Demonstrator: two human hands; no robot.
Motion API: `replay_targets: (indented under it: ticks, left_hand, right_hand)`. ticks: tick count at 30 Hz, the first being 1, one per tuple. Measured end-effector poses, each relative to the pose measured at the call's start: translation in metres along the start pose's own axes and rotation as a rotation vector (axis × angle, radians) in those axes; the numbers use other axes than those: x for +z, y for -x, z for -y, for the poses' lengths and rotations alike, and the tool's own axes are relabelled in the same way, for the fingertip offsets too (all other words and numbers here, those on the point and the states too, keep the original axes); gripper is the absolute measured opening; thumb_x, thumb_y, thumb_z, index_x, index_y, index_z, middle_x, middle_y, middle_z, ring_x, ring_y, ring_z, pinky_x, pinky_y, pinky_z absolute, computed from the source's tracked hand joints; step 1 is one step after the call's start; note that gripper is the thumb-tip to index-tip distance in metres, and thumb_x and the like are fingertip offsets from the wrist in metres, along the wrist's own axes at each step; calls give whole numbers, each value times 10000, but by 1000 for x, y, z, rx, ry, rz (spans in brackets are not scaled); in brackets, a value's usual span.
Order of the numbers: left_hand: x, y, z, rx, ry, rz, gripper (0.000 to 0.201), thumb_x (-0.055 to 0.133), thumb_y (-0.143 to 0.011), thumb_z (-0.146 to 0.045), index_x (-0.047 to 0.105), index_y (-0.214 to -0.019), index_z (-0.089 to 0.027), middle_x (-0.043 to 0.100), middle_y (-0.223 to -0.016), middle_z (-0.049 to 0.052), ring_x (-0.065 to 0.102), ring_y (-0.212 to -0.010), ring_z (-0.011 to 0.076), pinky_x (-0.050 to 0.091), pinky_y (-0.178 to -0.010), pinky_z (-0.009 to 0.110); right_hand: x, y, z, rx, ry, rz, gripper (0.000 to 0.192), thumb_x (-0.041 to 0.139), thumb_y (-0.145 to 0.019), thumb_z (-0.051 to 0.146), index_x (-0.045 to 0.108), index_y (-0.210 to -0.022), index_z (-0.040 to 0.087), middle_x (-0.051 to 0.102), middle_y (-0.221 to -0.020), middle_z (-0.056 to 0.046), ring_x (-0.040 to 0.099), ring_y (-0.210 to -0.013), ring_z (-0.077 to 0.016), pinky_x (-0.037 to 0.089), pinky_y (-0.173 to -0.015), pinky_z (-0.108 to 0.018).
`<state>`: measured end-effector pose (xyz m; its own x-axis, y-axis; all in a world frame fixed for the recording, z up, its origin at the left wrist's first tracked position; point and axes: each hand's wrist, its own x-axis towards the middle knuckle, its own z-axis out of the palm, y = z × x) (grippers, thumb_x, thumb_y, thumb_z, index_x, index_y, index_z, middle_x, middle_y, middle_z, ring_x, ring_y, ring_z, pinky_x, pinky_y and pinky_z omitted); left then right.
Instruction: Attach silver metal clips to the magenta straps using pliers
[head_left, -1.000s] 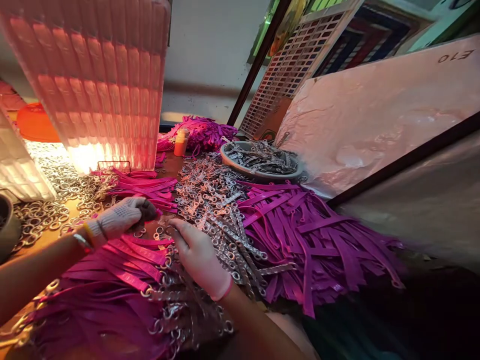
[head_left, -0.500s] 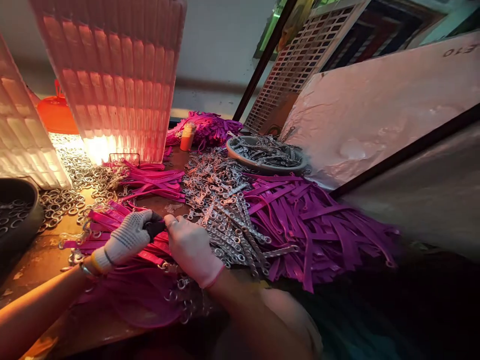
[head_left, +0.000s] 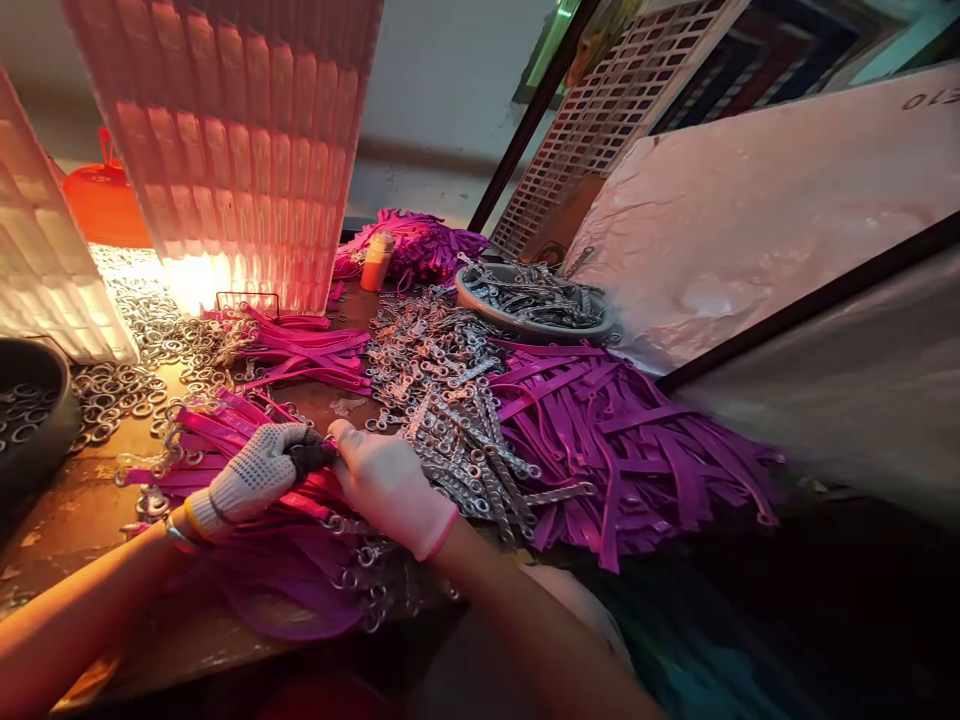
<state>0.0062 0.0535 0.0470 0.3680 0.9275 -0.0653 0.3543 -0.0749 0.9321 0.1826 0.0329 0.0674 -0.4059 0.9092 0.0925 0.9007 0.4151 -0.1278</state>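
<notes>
Purple straps (head_left: 247, 450) with metal rings on their ends lie fanned under both hands at the near edge of the worktable (head_left: 67, 520); this heap, ringed ends showing along its near side, looks like the finished share. A far larger pile of plain purple straps (head_left: 622, 440) lies to the right, no rings visible on them, so by the look of it most of the work is left. Between the two piles spreads a heap of metal link pieces (head_left: 450, 410), with more in a shallow dish (head_left: 536, 305) behind; loose rings (head_left: 127, 380) cover the table at left beside a dark bowl (head_left: 34, 420). Left hand (head_left: 251, 475), in a knitted glove, is curled tight, fingers (head_left: 296, 440) closed to a pinch around something small and dark at the strap end; what exactly it is cannot be made out. Right hand (head_left: 390, 485), in a thin pale glove, rests on the straps just beside, touching the left at the fingertips, thumb and forefinger narrowed onto the same spot, other fingers folded. Small orange bottle (head_left: 376, 262) stands well behind.
</notes>
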Motion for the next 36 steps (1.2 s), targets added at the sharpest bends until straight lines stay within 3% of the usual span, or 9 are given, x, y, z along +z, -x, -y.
replay_targets:
  ticks: [6, 8, 11, 14, 17, 21, 27, 32, 36]
  left_hand:
    - [0, -11, 8, -31, 86, 55, 189, 621, -812, -311, 641, -733, -141, 567, -650, 2, 430, -561, 93, 348, -498, 198]
    - [-6, -16, 9, -48, 100, 82, 191, 661, -806, -318, 694, -801, -129, 631, -729, 31, 473, -589, 97, 382, -515, 193]
    - [-14, -24, 9, -135, 277, 17, 288, 685, -785, -284, 723, -1021, -123, 658, -746, 45, 469, -523, 86, 368, -454, 180]
    - [-19, -32, 9, -266, 575, -36, 276, 626, -795, -183, 707, -1039, -83, 549, -560, 6, 365, -410, 65, 251, -352, 148]
    - [-16, -41, 7, -431, 922, -63, 238, 544, -822, -89, 676, -1020, -80, 649, -682, 80, 409, -413, 67, 212, -310, 127]
    - [-7, -46, 1, -494, 1169, -26, 332, 483, -827, -29, 652, -1110, -63, 716, -1047, 196, 503, -467, 72, 279, -296, 126]
    - [-1, -38, -1, -438, 1149, 74, 385, 530, -823, -33, 675, -1179, -54, 712, -1115, 189, 574, -523, 82, 348, -312, 119]
    - [-3, -34, 2, -450, 1132, -45, 205, 526, -861, -63, 706, -954, -91, 716, -897, 113, 538, -458, 79, 312, -282, 116]
    - [-11, -31, 4, -534, 1094, -29, 231, 472, -907, -81, 699, -904, -42, 539, -557, 34, 378, -340, 51, 256, -262, 116]
  right_hand:
    - [3, -6, -2, -85, 114, 53, 255, 458, -997, 287, 614, -1135, 139, 739, -851, -121, 702, -750, -241, 425, -632, -291]
    - [-1, -6, -7, -73, 79, 47, 288, 491, -999, 401, 650, -1058, 168, 736, -859, -106, 690, -776, -230, 418, -652, -289]
    - [-5, -6, -35, -104, -23, -3, 426, 487, -977, 579, 689, -969, 204, 720, -927, -76, 656, -881, -203, 414, -721, -281]
    - [2, -10, -85, 107, 8, -107, 368, 477, -1007, 504, 693, -997, 206, 701, -942, -68, 628, -913, -191, 402, -767, -280]
    - [19, -20, -134, 435, 247, -99, 251, 568, -969, 360, 680, -1084, 167, 689, -1041, -136, 609, -1000, -259, 399, -802, -326]
    - [41, -31, -167, 460, 312, -35, 220, 549, -944, 227, 692, -1088, 143, 678, -1087, -177, 591, -1058, -298, 393, -816, -355]
    - [51, -33, -169, 445, 233, -51, 231, 511, -942, 194, 729, -1013, 163, 716, -992, -148, 618, -967, -264, 397, -801, -338]
    - [48, -23, -179, 386, 180, -133, 219, 593, -891, 203, 717, -1070, 175, 725, -1062, -117, 620, -1015, -239, 425, -868, -319]
    - [29, -7, -209, 449, 195, -251, 389, 372, -973, 171, 645, -1250, 144, 696, -1199, -144, 617, -1083, -238, 455, -912, -350]
